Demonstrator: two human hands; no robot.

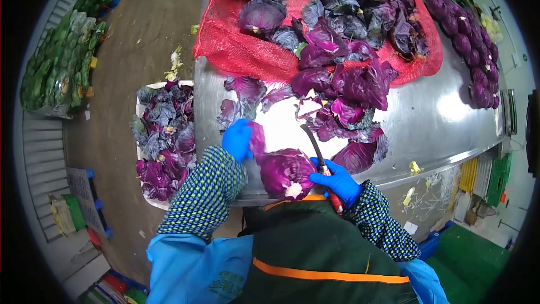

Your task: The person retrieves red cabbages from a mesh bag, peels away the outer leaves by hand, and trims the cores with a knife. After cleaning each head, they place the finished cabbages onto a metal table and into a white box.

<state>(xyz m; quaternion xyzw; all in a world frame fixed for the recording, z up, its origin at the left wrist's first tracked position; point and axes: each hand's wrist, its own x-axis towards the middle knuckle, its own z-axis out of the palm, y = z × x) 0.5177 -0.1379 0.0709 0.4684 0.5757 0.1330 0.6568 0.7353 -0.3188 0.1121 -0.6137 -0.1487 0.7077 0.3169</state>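
A purple cabbage rests at the table's near edge, its pale cut stem facing me. My left hand, in a blue glove, is closed on a purple leaf at the cabbage's upper left. My right hand, also gloved in blue, grips the red handle of a knife and touches the cabbage's right side with its fingertips. The dark curved blade points away from me. Loose purple leaves lie beyond the knife, near a white board.
A red mesh bag with several dark cabbages lies open at the back of the metal table. Trimmed cabbages are lined up at the far right. A white bin full of leaves stands on the floor at left.
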